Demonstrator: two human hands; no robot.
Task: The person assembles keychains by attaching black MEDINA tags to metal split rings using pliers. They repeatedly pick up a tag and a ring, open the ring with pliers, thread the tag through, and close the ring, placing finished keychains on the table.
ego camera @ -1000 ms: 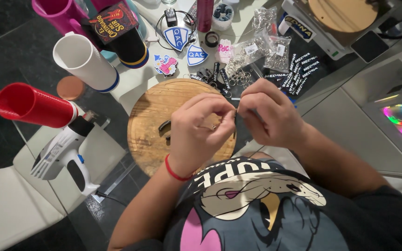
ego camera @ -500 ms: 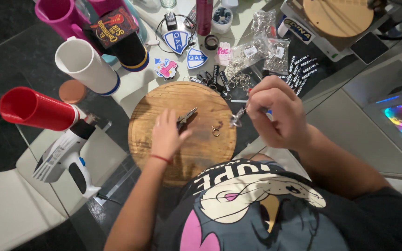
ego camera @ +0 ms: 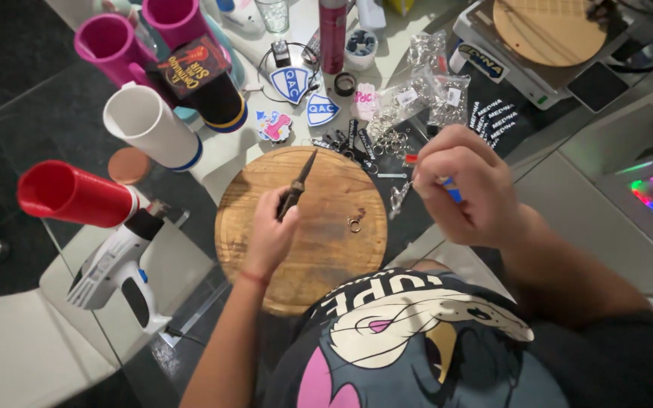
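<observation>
I note my left hand (ego camera: 268,240) clamped on slim dark pliers (ego camera: 297,185) over the round wooden board (ego camera: 319,264), right hand (ego camera: 459,185) pinching a small blue piece (ego camera: 452,190), metal ring (ego camera: 354,224) lying loose.

Two pink tumblers (ego camera: 107,45), perhaps more.
</observation>
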